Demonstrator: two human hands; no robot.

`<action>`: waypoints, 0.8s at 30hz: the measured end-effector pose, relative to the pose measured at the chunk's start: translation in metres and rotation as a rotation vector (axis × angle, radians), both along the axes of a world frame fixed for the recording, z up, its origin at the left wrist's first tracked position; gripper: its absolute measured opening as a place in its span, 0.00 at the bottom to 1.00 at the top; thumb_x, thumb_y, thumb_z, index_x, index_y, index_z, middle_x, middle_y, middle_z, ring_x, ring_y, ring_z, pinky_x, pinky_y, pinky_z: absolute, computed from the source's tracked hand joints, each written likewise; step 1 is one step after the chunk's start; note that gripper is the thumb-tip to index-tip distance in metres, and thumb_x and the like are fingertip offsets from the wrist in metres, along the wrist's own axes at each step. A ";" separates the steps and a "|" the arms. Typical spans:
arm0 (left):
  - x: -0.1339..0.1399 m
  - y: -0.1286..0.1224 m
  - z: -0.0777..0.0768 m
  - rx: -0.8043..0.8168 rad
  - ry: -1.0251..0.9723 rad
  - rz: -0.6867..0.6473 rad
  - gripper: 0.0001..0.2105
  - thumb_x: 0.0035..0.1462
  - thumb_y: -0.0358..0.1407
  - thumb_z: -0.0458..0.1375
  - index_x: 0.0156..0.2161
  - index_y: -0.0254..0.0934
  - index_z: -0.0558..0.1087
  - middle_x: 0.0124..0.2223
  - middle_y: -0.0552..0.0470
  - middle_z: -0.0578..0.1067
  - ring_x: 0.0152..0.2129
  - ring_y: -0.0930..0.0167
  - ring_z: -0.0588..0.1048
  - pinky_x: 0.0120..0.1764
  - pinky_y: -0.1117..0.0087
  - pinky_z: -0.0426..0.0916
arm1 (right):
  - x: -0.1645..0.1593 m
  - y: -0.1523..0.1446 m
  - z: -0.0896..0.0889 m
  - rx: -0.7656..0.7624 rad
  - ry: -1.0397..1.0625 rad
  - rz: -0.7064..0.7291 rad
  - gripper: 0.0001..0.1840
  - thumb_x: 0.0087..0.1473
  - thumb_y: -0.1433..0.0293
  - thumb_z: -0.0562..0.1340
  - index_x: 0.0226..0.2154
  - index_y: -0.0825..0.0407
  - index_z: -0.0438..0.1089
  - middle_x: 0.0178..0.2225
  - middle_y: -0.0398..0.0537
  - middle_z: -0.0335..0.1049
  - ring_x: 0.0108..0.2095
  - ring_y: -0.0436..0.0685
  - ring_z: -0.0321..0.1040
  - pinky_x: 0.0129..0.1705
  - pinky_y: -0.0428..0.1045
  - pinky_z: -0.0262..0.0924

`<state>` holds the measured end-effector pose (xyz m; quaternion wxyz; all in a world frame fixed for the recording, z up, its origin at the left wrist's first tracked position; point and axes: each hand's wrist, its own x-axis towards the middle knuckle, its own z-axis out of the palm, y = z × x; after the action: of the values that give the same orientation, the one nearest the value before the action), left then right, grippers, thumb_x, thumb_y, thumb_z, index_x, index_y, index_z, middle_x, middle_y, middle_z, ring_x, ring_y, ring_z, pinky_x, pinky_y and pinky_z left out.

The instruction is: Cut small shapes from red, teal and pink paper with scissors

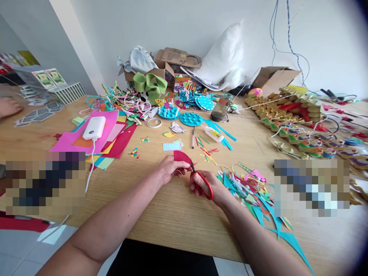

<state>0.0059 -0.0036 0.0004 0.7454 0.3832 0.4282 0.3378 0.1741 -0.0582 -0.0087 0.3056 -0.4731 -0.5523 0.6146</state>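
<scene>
A: How are the hands posed?
B: Both forearms are extended forward and angled inward; the left hand (pixel 171 168) and right hand (pixel 207 186) are held close together above the table (pixel 172 214).

A: What is held?
B: A dark red paper piece (pixel 181 156) is pinched narrowly between the left thumb and fingers. The red-handled scissors (pixel 209 186) are gripped in the right hand, fingers curled about the handles. The blades are directed at the paper's right edge; whether they are fully closed cannot be told.

A: What room is available?
B: Bare tabletop is found between the hands and the table's near edge. The right side is bounded by a heap of coloured cuttings (pixel 254 191), near the right wrist. Beyond the hands, a light-blue paper rectangle (pixel 171 147) and a pen (pixel 193 138) are laid, with a glue bottle (pixel 214 134) farther right.
</scene>
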 end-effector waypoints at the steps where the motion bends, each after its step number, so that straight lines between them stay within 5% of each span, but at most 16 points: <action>1: 0.000 0.000 0.000 -0.001 -0.002 -0.001 0.10 0.35 0.33 0.66 0.27 0.30 0.75 0.26 0.48 0.77 0.16 0.78 0.67 0.18 0.77 0.56 | 0.000 0.000 -0.001 -0.001 -0.001 -0.002 0.30 0.49 0.43 0.58 0.25 0.56 0.64 0.22 0.45 0.68 0.16 0.46 0.62 0.16 0.41 0.49; 24: 0.001 0.000 0.001 0.002 0.007 0.011 0.10 0.34 0.33 0.67 0.25 0.30 0.74 0.25 0.48 0.76 0.15 0.78 0.67 0.18 0.77 0.54 | 0.001 0.000 0.001 0.004 0.004 0.009 0.30 0.49 0.44 0.59 0.26 0.56 0.65 0.22 0.46 0.68 0.17 0.46 0.62 0.16 0.41 0.48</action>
<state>0.0066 -0.0039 0.0014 0.7418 0.3828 0.4325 0.3408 0.1748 -0.0581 -0.0080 0.3048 -0.4687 -0.5553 0.6157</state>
